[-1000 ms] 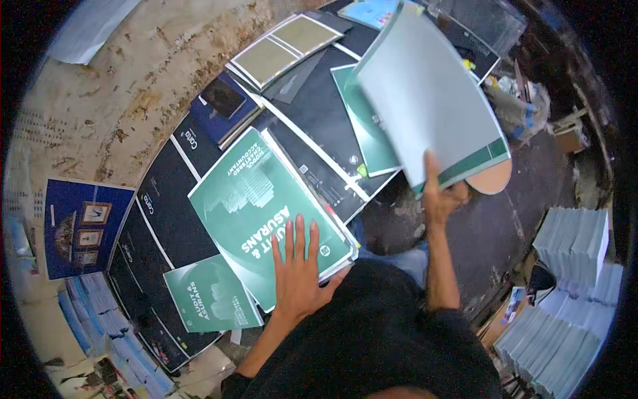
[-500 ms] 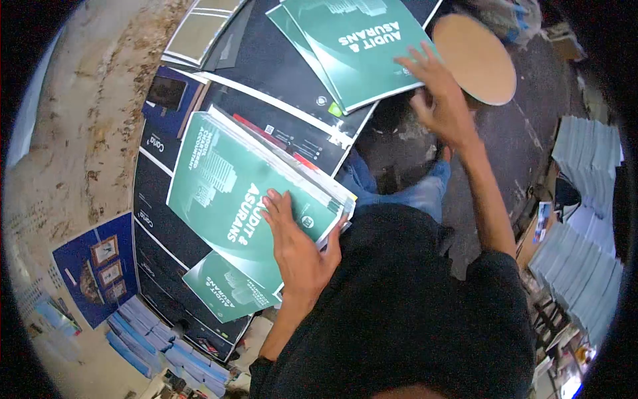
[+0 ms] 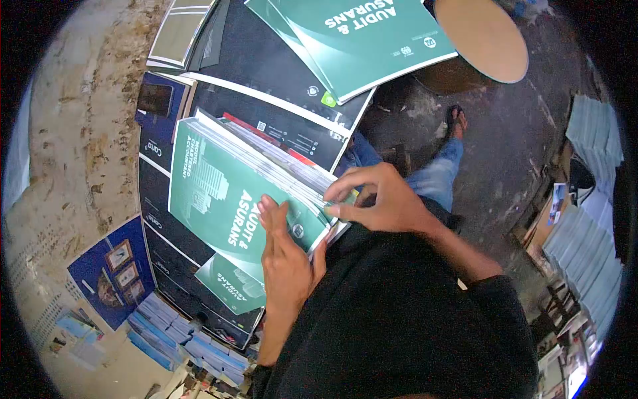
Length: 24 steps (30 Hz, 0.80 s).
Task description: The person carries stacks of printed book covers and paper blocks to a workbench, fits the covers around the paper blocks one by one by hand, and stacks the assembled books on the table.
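A thick green booklet, printed "Audit & Asurans" on its cover, leans tilted in front of me. My left hand grips its lower right corner, fingers over the cover and thumb at the edge. At that same corner, my right hand has thumb and index finger pinched on the page edges; exactly what lies between them is too small to make out. White page edges show along the top side. Beneath it, another green booklet sticks out on the left.
More green booklets overlap at the table's far side. Black Carta-marked boxes or sheets cover the work surface. A round tan stool stands beyond. Stacks of pale paper are on the right, and blue-white stacks lower left.
My right hand has left the far green booklets and come back to the corner of the booklet in my left hand. The far booklets now lie untouched.
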{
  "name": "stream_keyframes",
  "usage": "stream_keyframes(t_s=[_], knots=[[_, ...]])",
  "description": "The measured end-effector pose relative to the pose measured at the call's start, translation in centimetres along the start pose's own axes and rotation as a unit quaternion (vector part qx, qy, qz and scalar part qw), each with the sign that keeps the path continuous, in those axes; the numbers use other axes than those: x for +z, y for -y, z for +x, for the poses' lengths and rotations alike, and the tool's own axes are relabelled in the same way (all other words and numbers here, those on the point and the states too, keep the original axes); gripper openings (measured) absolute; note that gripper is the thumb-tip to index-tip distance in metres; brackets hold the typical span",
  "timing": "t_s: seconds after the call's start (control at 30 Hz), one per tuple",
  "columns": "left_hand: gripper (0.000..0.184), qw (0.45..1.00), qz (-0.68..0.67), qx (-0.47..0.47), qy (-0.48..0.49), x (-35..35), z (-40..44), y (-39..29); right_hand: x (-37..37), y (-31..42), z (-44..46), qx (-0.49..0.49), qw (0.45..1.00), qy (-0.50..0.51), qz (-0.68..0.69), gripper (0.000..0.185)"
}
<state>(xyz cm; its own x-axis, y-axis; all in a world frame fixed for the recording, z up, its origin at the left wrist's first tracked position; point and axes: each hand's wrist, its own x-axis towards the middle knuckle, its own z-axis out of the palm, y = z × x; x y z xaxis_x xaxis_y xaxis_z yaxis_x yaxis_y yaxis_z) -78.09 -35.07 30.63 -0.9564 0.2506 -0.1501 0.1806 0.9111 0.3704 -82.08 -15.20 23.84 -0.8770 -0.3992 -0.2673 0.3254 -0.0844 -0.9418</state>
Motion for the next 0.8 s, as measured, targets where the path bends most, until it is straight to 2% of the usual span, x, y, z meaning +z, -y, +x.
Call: stream_keyframes(t_s=[0.07,0.13,0.2,0.23,0.27,0.3,0.33,0.37,0.43,0.47,0.5,0.53,0.6,0.63,0.7,0.73,0.77,0.8], knots=[[0.082,1.000,0.012,0.015,-0.002,-0.3,0.0,0.4,0.0,0.2,0.1,-0.022,0.999,0.009,-0.030,0.028],[0.076,0.998,-0.022,0.007,0.061,-0.7,0.0,0.7,0.3,0.3,0.2,-0.044,0.997,0.019,-0.060,0.033],[0.076,0.999,-0.017,0.003,0.050,-0.7,0.0,0.2,0.9,0.4,0.1,-0.202,0.945,-0.039,-0.252,0.039],[0.075,0.999,-0.011,0.001,0.044,-0.8,0.0,0.0,1.2,0.5,0.0,-0.205,0.944,-0.037,-0.257,0.039],[0.075,0.999,-0.014,0.003,0.038,-1.6,0.1,-0.2,1.5,0.6,-0.1,-0.332,0.868,-0.040,-0.367,0.040],[0.074,0.995,-0.084,-0.009,0.051,-2.9,0.1,-0.1,1.9,0.8,-0.1,-0.448,0.763,-0.041,-0.464,0.040],[0.073,0.986,-0.153,-0.019,0.062,-3.9,0.1,0.4,2.1,1.3,-0.1,-0.477,0.733,-0.010,-0.485,0.036],[0.073,0.986,-0.153,-0.015,0.058,-4.7,-0.3,1.3,2.5,1.4,0.0,-0.479,0.729,-0.012,-0.488,0.036],[0.069,0.974,-0.194,-0.100,-0.059,-5.8,-1.2,4.1,3.6,1.1,0.5,-0.551,0.677,0.074,-0.482,0.038],[0.068,0.965,-0.189,-0.128,-0.126,-6.1,-1.5,5.6,4.5,0.8,0.7,-0.567,0.667,0.088,-0.475,0.039],[0.068,0.961,-0.128,-0.134,-0.207,-5.6,-2.1,7.4,5.5,0.9,0.9,-0.568,0.664,0.088,-0.478,0.039],[0.068,0.960,-0.130,-0.133,-0.211,-5.0,-2.8,8.8,6.5,1.1,1.3,-0.569,0.655,0.098,-0.487,0.040],[0.066,0.847,-0.361,-0.123,-0.371,-4.2,-4.3,11.4,9.0,0.3,1.6,-0.543,0.647,0.107,-0.524,0.044],[0.066,0.846,-0.360,-0.121,-0.375,-4.0,-4.8,12.3,9.7,0.6,1.5,-0.547,0.644,0.107,-0.524,0.044],[0.066,0.753,-0.438,-0.201,-0.447,-3.6,-5.9,13.7,10.5,1.0,1.3,-0.424,0.680,0.025,-0.598,0.045],[0.062,0.739,-0.425,-0.232,-0.468,-3.1,-6.5,14.5,10.6,0.4,1.2,-0.407,0.687,0.036,-0.601,0.047],[0.062,0.736,-0.427,-0.233,-0.472,-2.6,-7.3,15.8,10.6,0.5,1.2,-0.409,0.684,0.039,-0.603,0.047],[0.060,0.872,-0.163,-0.225,-0.404,-2.2,-8.3,17.2,10.6,0.5,1.2,-0.422,0.705,0.005,-0.569,0.047]])
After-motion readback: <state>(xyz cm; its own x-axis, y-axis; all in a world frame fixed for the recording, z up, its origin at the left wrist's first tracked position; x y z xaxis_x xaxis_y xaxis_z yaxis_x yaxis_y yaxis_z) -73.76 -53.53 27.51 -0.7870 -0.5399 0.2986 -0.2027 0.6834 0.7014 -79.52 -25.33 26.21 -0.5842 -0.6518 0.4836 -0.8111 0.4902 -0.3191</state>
